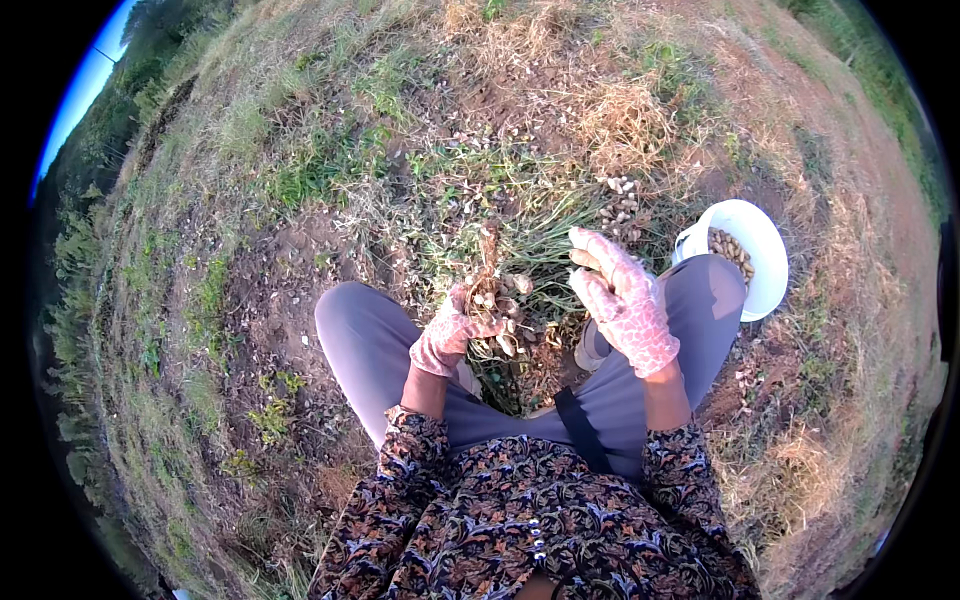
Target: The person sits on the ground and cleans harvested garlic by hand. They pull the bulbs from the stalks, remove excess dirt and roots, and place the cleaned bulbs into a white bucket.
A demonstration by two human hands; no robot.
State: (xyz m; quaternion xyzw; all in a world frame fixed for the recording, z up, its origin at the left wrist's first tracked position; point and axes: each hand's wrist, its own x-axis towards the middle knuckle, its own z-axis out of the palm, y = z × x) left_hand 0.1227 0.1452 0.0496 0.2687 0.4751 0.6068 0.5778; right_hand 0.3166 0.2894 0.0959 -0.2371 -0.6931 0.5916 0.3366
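My left hand [450,330], in a pink patterned glove, grips the root end of a pulled peanut plant with a cluster of peanut pods [491,300] hanging around the fingers. Across from it my right hand [624,307], gloved alike, is raised above my right knee with its palm turned toward the cluster; no object shows in it, though part of the palm side is hidden. Green peanut stems [547,247] lie on the ground in front of both hands. Beyond my right hand, more pods [621,202] rest at the end of those stems.
A white plastic bucket [772,262], tilted in view and partly filled with loose peanuts [729,251], stands outside my right knee. My bent knees flank the plants. Dry straw [626,124], weeds and bare soil cover the slope around me; bushes line the left.
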